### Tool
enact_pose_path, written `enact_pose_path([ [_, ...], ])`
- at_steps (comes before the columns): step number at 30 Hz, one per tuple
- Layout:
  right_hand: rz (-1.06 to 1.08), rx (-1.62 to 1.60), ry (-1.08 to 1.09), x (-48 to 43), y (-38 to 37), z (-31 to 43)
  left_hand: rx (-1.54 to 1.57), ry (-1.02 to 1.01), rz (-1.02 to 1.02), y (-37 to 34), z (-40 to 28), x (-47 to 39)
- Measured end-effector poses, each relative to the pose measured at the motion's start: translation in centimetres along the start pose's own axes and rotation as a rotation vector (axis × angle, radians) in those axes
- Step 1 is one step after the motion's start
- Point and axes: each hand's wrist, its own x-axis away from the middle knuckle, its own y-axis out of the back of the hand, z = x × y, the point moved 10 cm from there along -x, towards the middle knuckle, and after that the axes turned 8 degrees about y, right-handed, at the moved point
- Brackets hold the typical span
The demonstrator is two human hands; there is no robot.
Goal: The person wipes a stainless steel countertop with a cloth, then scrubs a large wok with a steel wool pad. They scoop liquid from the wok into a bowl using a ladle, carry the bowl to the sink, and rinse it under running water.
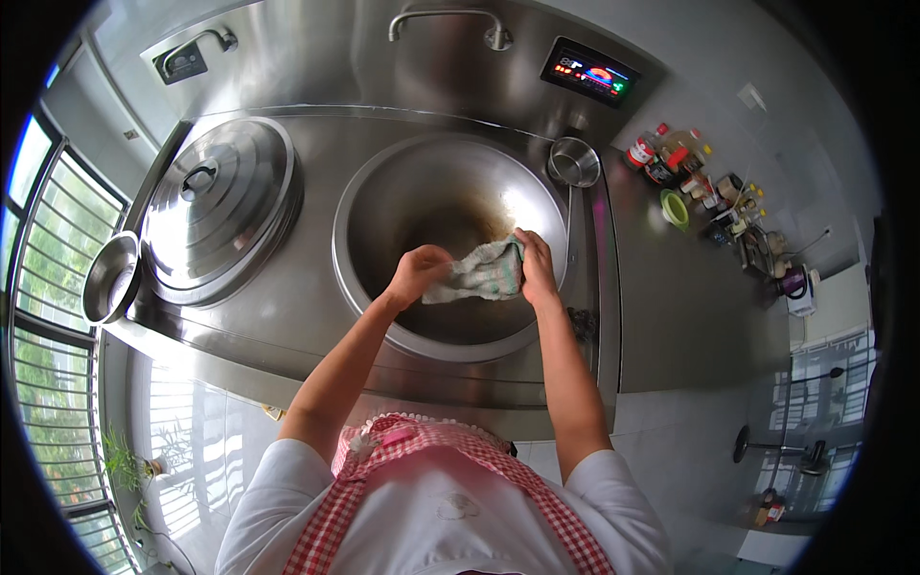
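Observation:
A pale, green-tinged cloth (483, 272) is stretched between my two hands above a large, round steel wok (460, 187). My right hand (535, 266) grips the cloth's bunched right end. At its other end, my left hand (420, 273) pinches the edge with bent fingers. Brownish marks show on the wok's inner wall, and its wide rim is set into the steel cooktop (316, 287). Part of the wok's bottom is hidden behind the cloth and my hands.
Left of the wok, a domed steel lid (230, 208) lies beside a steel bowl (111, 280). A long-handled ladle (575, 162) rests near the right rim. Above are a swing faucet (445, 13) and a lit control panel (591, 72). Bottles (643, 149) and a green bowl (674, 209) stand right.

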Motion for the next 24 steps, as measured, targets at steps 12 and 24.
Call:
enact_pose_path([
  [12,-0.293,0.121,-0.164,1.5,5.8,-6.2,-0.119,-0.287,0.036,-5.1,-7.7,1.9],
  [24,-0.047,-0.147,-0.117,7.9,-1.4,-8.7,0.119,0.369,-0.205,-9.1,4.2,1.9],
])
